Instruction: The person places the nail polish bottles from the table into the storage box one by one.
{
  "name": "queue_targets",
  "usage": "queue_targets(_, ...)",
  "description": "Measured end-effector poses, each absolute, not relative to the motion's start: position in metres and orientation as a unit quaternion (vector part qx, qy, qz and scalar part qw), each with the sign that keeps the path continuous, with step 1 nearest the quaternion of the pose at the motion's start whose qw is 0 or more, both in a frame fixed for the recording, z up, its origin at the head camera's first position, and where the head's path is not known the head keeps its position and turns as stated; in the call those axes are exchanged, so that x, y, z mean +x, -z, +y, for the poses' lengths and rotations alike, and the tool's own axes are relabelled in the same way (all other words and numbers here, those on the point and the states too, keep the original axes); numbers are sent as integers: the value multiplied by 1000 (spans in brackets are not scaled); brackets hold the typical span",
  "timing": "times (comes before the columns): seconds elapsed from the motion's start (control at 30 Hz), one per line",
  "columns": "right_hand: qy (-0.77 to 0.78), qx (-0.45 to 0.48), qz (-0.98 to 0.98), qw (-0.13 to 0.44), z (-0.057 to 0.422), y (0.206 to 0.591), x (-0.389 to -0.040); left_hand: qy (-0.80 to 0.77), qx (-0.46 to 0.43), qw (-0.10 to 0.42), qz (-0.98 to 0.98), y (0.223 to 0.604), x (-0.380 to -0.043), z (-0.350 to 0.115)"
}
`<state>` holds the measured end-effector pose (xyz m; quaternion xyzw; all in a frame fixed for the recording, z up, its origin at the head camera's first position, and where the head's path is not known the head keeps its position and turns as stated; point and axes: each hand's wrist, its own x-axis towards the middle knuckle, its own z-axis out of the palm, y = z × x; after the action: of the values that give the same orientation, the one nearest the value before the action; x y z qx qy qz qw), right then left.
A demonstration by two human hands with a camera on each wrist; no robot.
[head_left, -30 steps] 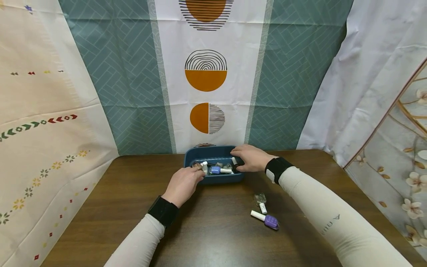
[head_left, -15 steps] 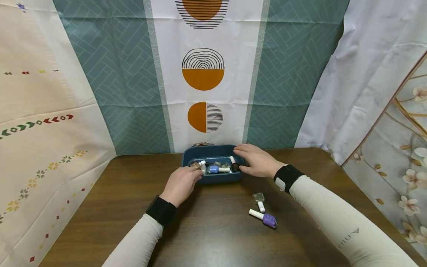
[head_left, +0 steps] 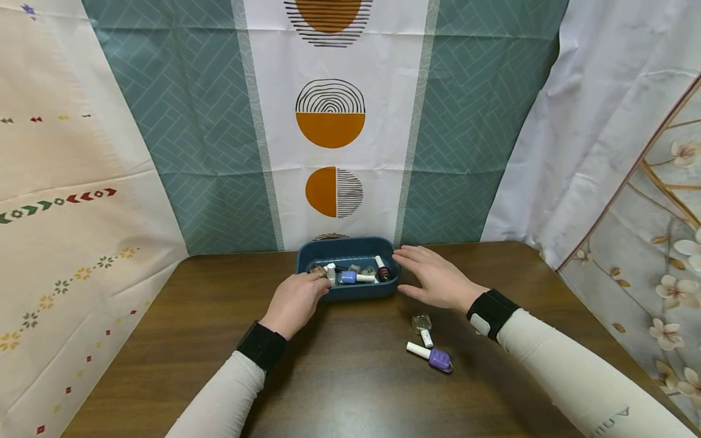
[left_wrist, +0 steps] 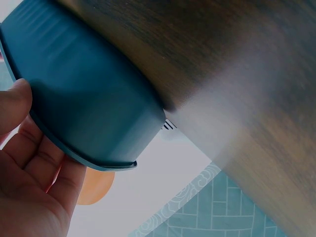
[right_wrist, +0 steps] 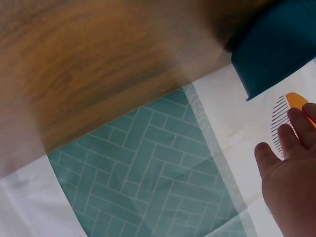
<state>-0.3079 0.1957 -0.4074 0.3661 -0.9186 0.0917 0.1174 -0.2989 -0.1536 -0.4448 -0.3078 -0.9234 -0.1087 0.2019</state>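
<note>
A dark blue plastic bin point(head_left: 350, 293) stands at the back of the table with several nail polish bottles inside. My left hand point(head_left: 296, 304) grips its front-left rim, thumb on the outer wall point(left_wrist: 89, 94) and fingers over the edge. Among the bottles are a blue one point(head_left: 348, 277) with a white cap, a dark one point(head_left: 384, 274) leaning at the right end, and a brownish one point(head_left: 317, 271) near my left fingers. My right hand point(head_left: 435, 277) is just right of the bin, fingers spread and holding nothing; in the right wrist view, its fingers point(right_wrist: 291, 136) appear below the bin's corner.
On the brown wooden table point(head_left: 219, 353), right of centre, lie a clear glittery nail polish bottle point(head_left: 421, 323) and a purple one point(head_left: 440, 360), both white-capped. Patterned curtains point(head_left: 219, 152) hang right behind the table's back edge and along both sides.
My right hand has come out of the bin and moved right, its fingers leaving the dark nail polish bottle at the right end. The left hand keeps its hold on the rim.
</note>
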Motion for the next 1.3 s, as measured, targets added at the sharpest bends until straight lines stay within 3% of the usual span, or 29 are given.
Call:
queue_targets(0.9, -75, 378, -909, 157, 218, 426, -248, 112, -309, 202, -923, 446, -299, -154)
queue_targets(1.3, -75, 375, -913, 141, 223, 435, -225, 115, -311, 203, -921, 446, -300, -154)
